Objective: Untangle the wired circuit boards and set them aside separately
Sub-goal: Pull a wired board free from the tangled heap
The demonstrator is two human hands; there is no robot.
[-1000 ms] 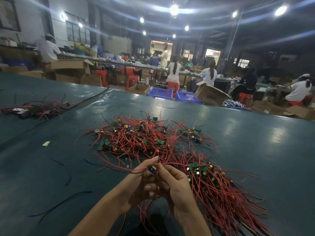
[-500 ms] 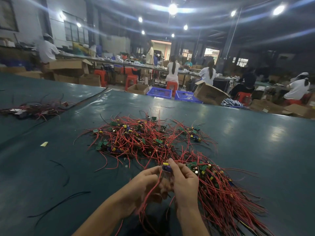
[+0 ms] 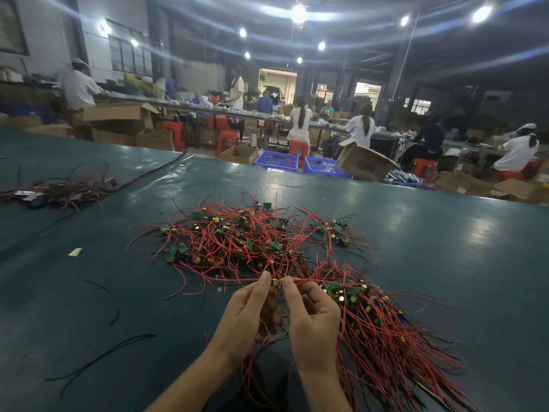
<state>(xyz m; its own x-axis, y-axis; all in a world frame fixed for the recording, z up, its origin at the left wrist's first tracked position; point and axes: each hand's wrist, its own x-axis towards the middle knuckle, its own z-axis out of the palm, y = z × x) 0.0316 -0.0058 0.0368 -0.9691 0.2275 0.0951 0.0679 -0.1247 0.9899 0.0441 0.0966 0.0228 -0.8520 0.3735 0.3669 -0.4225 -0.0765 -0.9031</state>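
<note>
Wired circuit board (image 3: 275, 283) pinched at fingertips of both hands, left hand (image 3: 246, 310) and right hand (image 3: 315, 315) curled on it. Red wire runs off rightward toward straightened bundle (image 3: 386, 331) beside right hand, so probably right hand's drop. Tangled pile (image 3: 246, 242) just beyond fingertips on surface (image 3: 445, 248).

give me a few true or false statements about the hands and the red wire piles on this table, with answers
1. The left hand and right hand both pinch one small wired circuit board at their fingertips. True.
2. The tangled pile of red wires and green boards lies in a white tray. False: it lies directly on the dark green table top.
3. A small pale scrap lies on the table left of that pile. True.
4. The combed bundle of red-wired boards lies left of both hands. False: it lies to the right of the right hand.
</note>
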